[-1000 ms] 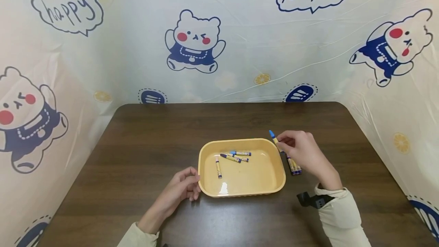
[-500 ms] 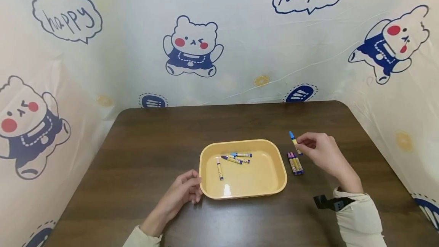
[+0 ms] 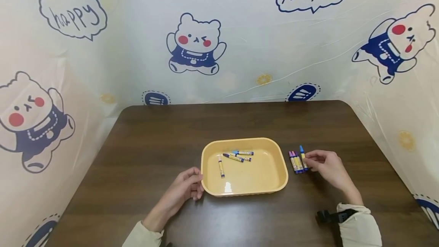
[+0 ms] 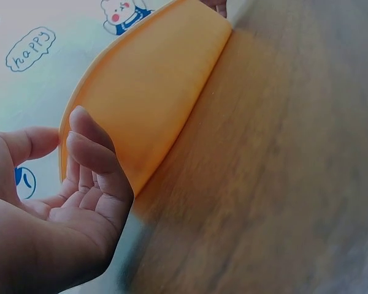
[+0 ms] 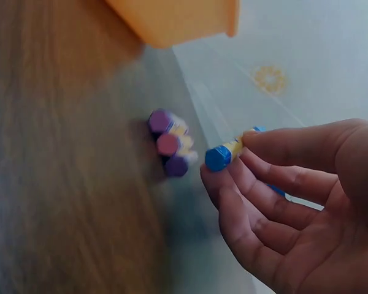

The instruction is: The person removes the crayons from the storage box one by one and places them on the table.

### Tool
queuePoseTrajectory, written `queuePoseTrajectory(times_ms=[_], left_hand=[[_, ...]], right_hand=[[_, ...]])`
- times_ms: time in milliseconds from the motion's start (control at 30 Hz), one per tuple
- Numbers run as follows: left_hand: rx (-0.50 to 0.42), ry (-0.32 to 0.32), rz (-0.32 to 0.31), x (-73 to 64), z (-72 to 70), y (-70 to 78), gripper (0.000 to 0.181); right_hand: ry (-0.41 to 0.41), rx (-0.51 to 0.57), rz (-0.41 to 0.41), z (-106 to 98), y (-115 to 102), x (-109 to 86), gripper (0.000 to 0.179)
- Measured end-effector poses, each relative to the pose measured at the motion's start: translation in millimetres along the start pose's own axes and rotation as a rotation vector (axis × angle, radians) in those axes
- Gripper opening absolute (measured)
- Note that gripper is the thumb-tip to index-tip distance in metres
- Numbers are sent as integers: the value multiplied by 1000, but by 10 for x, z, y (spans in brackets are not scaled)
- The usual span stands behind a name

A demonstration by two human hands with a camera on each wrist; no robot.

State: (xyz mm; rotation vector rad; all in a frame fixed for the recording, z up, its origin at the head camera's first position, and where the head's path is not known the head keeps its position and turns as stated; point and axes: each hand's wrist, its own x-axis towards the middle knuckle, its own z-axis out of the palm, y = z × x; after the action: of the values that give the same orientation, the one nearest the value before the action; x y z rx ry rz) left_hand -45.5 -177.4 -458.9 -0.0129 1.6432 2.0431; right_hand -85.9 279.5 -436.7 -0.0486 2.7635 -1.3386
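Observation:
My right hand pinches a blue crayon between thumb and fingertips, its blue tip pointing away from me. Just left of it lie several purple and pink crayons side by side in a row on the table. The right wrist view shows the held crayon beside the row's ends, with a small gap. My left hand holds the left rim of a yellow tray; the left wrist view shows curled fingers at its wall. Several crayons lie loose inside the tray.
The brown wooden table has rounded far corners. Behind and beside it hangs a pale curtain printed with bears. A black wrist strap sits at my right sleeve.
My right hand has carried the blue crayon from over the tray's right edge rightward, then down beside the row of crayons. My left hand stays at the tray.

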Motion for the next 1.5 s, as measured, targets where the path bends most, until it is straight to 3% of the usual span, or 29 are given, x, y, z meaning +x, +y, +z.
queuePoseTrajectory(times_ms=[200,733,1500], left_hand=[[10,-9,-1,9,12,10,16],[10,-11,-3,21,-1,-9,17],[12,-9,-3,21,8,-10,16]], right_hand=[[39,-79,43,24,90,-3,19],[140,-208,20,139,85,28,16],[139,-218,78,207,6,17,13]])
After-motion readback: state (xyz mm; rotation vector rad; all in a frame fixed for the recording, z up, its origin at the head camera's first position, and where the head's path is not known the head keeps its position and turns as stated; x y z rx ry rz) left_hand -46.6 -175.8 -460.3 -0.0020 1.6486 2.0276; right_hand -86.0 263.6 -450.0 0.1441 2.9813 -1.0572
